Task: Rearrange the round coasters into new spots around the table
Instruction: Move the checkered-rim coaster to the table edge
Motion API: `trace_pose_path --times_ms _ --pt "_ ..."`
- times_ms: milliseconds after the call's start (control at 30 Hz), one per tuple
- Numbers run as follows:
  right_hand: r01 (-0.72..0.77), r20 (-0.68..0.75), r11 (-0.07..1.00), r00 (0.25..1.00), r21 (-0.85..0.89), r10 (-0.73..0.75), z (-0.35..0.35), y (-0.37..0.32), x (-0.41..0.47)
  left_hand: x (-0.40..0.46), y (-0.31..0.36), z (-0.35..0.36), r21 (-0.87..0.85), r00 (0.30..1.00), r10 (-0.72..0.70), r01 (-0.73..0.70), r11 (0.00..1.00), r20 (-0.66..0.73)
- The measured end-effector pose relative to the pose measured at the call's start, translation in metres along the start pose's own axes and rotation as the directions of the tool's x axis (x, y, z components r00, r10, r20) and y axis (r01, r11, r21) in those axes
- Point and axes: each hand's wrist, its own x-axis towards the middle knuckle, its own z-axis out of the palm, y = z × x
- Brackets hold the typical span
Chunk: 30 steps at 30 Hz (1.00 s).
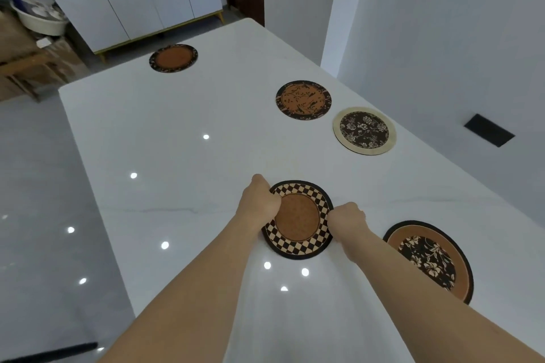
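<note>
Both hands are on the checkered coaster (298, 219) on the white table (177, 127): left hand (259, 200) curled over its left edge, right hand (346, 216) pinched onto the right edge, so each is clamped on it. Just right of the right hand sits a floral coaster with orange ring (429, 259). Farther out past the hands are a cream-rimmed floral coaster (364, 130), a branch-print coaster (303, 99), and way off beyond the left hand an orange-centered coaster (173, 58)

Both hands' fingers curl out of sight, so their grip on the checkered coaster (298, 219) is perhaps unclear. The left hand (259, 200) covers that coaster's left rim.
</note>
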Motion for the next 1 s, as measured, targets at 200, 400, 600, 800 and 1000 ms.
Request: trace_pose_path --times_ms 200,400,600,800,1000 --pt "0.139 0.090 0.990 0.986 0.011 -0.139 -0.010 -0.036 -0.048 -0.040 0.002 -0.052 -0.121 0.989 0.052 -0.069 0.990 -0.136" --pt "0.258 0.068 0.966 0.964 0.009 -0.258 0.012 -0.088 -0.095 -0.062 -0.004 -0.120 -0.116 0.969 0.075 -0.104 0.988 -0.234" --pt "0.303 0.111 0.953 0.946 0.024 -0.304 0.092 -0.132 -0.111 -0.033 -0.053 -0.191 -0.160 0.950 0.050 -0.103 0.982 -0.307" --pt "0.401 0.154 0.915 0.902 0.052 -0.404 0.190 -0.185 -0.115 0.017 -0.115 -0.275 -0.175 0.933 0.013 -0.081 0.981 -0.359" --pt "0.406 0.177 0.913 0.897 0.027 -0.404 0.268 -0.212 -0.091 0.069 -0.165 -0.318 -0.145 0.929 -0.012 -0.045 0.988 -0.369"
